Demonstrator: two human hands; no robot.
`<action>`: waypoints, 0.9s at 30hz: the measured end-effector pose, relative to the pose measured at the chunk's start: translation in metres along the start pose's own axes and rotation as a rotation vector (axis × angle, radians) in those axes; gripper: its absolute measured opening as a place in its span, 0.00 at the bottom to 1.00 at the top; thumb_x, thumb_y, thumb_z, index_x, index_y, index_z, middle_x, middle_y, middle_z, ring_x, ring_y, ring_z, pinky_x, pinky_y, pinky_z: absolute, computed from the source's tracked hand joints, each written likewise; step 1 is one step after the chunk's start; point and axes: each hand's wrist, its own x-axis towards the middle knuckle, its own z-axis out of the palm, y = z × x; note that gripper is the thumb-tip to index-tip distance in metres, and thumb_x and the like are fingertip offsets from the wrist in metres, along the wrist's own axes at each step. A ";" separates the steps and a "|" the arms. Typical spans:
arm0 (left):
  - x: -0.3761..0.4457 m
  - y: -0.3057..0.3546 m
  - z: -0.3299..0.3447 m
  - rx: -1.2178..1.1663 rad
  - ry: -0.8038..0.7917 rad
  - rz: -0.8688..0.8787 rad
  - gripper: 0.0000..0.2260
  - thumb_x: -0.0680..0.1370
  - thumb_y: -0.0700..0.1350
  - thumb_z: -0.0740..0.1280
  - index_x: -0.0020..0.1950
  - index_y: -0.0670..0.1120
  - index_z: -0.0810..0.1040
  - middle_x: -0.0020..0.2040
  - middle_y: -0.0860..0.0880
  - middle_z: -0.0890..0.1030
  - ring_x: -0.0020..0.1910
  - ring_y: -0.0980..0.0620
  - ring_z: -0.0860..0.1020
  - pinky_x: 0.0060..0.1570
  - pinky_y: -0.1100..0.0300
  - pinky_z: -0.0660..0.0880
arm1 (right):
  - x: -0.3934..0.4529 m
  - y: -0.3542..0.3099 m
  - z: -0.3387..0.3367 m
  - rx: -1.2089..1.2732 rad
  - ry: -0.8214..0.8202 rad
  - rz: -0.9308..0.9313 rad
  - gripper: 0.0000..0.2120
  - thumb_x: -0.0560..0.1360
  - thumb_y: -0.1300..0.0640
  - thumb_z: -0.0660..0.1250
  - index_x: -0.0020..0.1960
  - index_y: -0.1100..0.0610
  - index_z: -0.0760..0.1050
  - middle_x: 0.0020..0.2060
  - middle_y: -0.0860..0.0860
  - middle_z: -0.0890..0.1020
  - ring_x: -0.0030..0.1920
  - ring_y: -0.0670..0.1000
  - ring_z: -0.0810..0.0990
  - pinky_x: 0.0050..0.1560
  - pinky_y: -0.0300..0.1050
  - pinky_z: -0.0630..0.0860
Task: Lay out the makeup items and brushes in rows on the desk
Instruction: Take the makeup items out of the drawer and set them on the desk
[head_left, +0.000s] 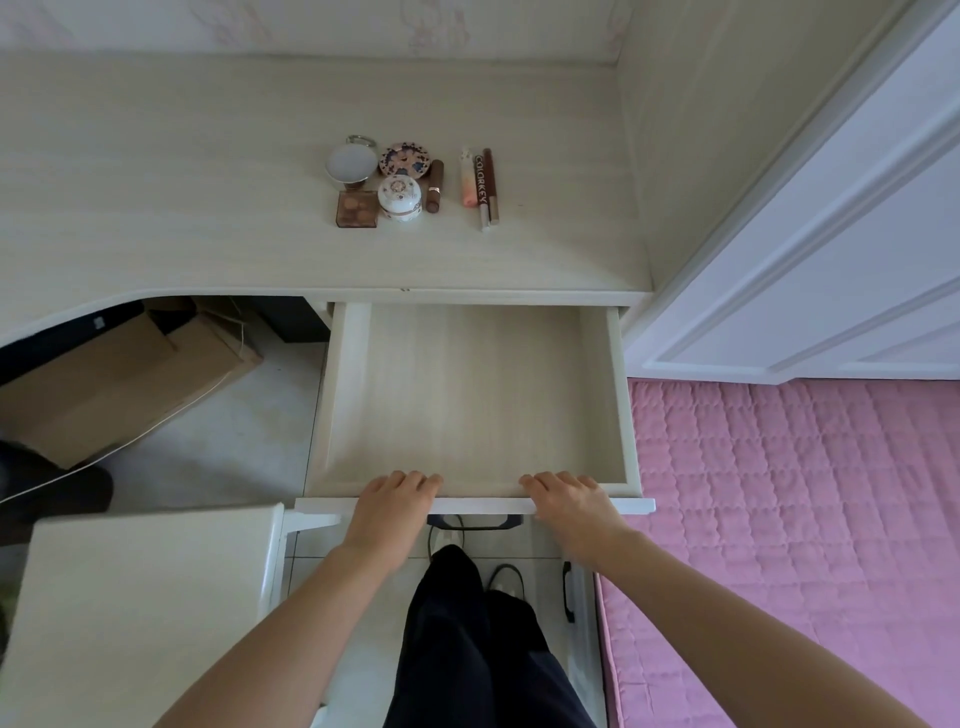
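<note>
Makeup items lie grouped on the pale wooden desk (208, 218): a round white compact (351, 163), a patterned round compact (404, 160), a square brown palette (357, 208), a white ornate jar (399, 198), a brown lipstick tube (435, 185), a peach tube (468, 179) and two slim pens (488, 188). Below the desk a drawer (470, 395) is pulled out and holds nothing visible. My left hand (394, 506) and my right hand (566, 501) both grip the drawer's white front edge (478, 505), fingers curled over it.
A cardboard box (119, 374) and a cable sit under the desk at left. A white stool top (140, 613) is near my left arm. A pink quilted bed (789, 530) lies right, a white door (810, 218) above it. My dark-trousered legs (478, 639) stand below the drawer.
</note>
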 end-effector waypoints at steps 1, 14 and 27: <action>0.003 -0.002 -0.002 0.003 0.004 0.002 0.32 0.71 0.33 0.65 0.73 0.50 0.62 0.64 0.51 0.73 0.62 0.48 0.72 0.62 0.55 0.67 | 0.003 0.001 -0.002 -0.006 0.003 0.001 0.29 0.73 0.67 0.63 0.71 0.57 0.59 0.60 0.51 0.74 0.57 0.55 0.75 0.55 0.50 0.73; 0.057 -0.028 -0.036 -0.013 0.015 0.030 0.28 0.74 0.35 0.64 0.72 0.49 0.63 0.63 0.50 0.74 0.61 0.47 0.72 0.60 0.54 0.68 | 0.053 0.026 -0.036 -0.004 0.011 0.018 0.30 0.73 0.65 0.65 0.71 0.55 0.59 0.61 0.50 0.73 0.59 0.54 0.75 0.57 0.49 0.73; 0.110 -0.047 -0.066 0.037 0.007 0.041 0.31 0.72 0.35 0.66 0.72 0.49 0.61 0.63 0.50 0.73 0.61 0.47 0.72 0.60 0.54 0.68 | 0.096 0.055 -0.067 -0.021 0.041 0.035 0.30 0.74 0.64 0.66 0.72 0.54 0.58 0.63 0.49 0.73 0.60 0.53 0.74 0.59 0.48 0.72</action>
